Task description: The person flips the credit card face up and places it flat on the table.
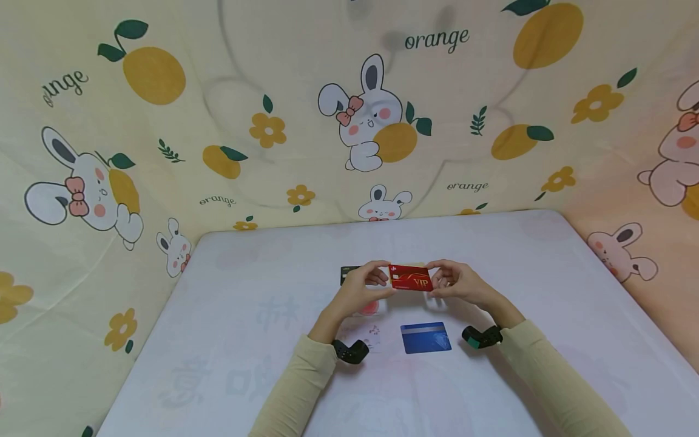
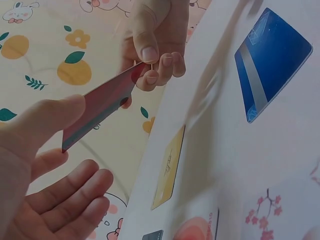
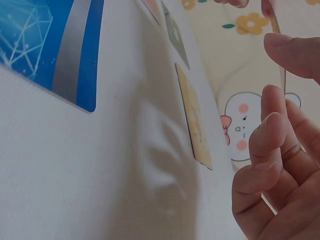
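Note:
A red card [image 1: 411,278] printed "VIP" is held up above the table by both hands. My left hand [image 1: 361,289] pinches its left edge between thumb and finger, and my right hand [image 1: 461,284] grips the right edge likewise. In the left wrist view the red card [image 2: 102,105] slants between the two thumbs, the other fingers loosely bent below. Edge-on, it is a thin strip in the right wrist view. Nearer the body, a blue card [image 1: 426,338] with a silver stripe lies on the table.
Behind the held card lies a yellow card [image 2: 169,170]. A dark card [image 1: 348,273] is partly hidden by the left hand. Close to it are a card with a red circle [image 1: 370,308] and a pale card with pink blossoms [image 1: 374,331]. Patterned cloth [image 1: 295,79] hangs behind the table.

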### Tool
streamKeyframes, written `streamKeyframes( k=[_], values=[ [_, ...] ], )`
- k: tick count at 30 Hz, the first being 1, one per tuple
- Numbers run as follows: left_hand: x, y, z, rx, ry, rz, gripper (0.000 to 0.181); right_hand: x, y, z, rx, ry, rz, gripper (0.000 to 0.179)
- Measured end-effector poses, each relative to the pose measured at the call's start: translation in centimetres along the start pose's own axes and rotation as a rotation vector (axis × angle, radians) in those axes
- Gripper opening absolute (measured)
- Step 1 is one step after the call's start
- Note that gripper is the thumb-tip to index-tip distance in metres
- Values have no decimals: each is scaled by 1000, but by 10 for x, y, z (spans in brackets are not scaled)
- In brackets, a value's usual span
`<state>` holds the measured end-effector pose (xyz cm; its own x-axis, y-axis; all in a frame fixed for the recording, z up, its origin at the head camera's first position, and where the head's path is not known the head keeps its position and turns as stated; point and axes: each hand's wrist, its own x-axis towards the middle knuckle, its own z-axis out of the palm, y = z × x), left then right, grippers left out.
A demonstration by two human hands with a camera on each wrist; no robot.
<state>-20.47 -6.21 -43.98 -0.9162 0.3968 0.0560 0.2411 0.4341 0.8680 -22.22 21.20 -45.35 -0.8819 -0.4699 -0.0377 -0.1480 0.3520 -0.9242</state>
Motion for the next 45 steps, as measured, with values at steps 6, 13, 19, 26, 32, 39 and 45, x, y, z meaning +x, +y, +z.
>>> streamKeyframes(
  k=[6, 13, 19, 26, 32, 39, 45],
  values=[
    [-1, -2, -2, 11, -10, -2, 56, 0, 0, 0, -3, -1, 9, 57],
    [-2, -3, -3, 26, -18, -14, 57, -1, 1, 0, -3, 2, 2, 58],
    [-2, -4, -2, 44, -15, 14, 57, -1, 2, 1, -13, 7, 2, 58],
    [-2, -7, 1, 66, -21, 18, 58, -3, 1, 1, -7, 3, -5, 58],
    [-3, -9, 3, 96, -22, 7, 58, -4, 2, 1, 11, -4, 7, 61],
    [-5, -10, 6, 89, -30, -19, 58, -5, 6, 1, 11, -6, 13, 61],
    [-6, -11, 9, 103, -35, -42, 59, -6, 10, 2, 21, -10, 43, 63]
  ],
)
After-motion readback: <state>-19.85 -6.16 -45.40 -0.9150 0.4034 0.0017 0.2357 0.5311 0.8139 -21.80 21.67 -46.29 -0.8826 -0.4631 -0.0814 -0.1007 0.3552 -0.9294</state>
